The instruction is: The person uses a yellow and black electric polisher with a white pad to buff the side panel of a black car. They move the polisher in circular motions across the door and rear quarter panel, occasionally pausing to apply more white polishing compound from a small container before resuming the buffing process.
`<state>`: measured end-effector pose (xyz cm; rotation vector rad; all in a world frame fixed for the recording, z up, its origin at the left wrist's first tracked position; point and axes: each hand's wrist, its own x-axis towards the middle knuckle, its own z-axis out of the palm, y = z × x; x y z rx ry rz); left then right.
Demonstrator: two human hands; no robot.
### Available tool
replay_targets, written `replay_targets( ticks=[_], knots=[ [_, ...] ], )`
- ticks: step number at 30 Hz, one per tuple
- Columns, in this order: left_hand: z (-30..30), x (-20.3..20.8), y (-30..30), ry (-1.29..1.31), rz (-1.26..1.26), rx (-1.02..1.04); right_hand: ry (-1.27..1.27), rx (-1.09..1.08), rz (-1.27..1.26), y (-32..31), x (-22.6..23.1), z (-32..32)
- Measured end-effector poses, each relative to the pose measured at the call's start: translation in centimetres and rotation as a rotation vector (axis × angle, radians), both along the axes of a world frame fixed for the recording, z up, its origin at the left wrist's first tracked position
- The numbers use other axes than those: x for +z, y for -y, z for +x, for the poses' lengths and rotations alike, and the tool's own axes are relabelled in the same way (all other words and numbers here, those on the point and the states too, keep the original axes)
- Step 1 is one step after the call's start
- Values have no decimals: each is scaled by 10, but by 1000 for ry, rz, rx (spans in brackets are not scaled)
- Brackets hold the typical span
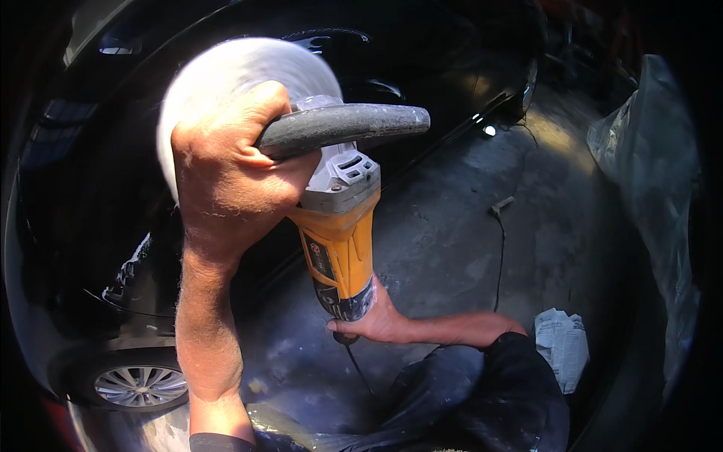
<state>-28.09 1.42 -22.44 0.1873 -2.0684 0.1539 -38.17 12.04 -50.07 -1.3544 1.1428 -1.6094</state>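
Both hands are on a yellow and grey polisher (343, 237). My left hand (230, 162) is wrapped round its curved black front handle (361, 120). Lower down, my right hand (376, 315) grips the dark rear end of the body, its fingers partly hidden behind it. The round white polishing pad (252, 64) looks blurred, as if spinning. It lies beyond my left hand, against or close to a glossy black car panel (444, 53); contact is hidden. White smudges mark the panel and the tool.
A car wheel (143, 386) with a silver spoked rim stands at the lower left. A dark cable (501, 260) runs over the grey floor (452, 233). At the right hangs clear plastic sheeting (648, 151), with a crumpled printed paper (561, 346) below.
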Motion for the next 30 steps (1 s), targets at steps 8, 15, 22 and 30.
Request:
replay_targets(
  ticks=[8, 15, 22, 30],
  knots=[
    [19, -16, -13, -75, -64, 6, -28, 59, 28, 16, -1, -8],
    [106, -15, -58, 230, 141, 39, -156, 314, 30, 30, -19, 3],
    [77, 17, -87, 329, 450, 31, -109, 278, 229, -11, 14, -27],
    [19, 73, 16, 616, 760, -103, -24, -46, 662, -31, 52, -1]
  ],
)
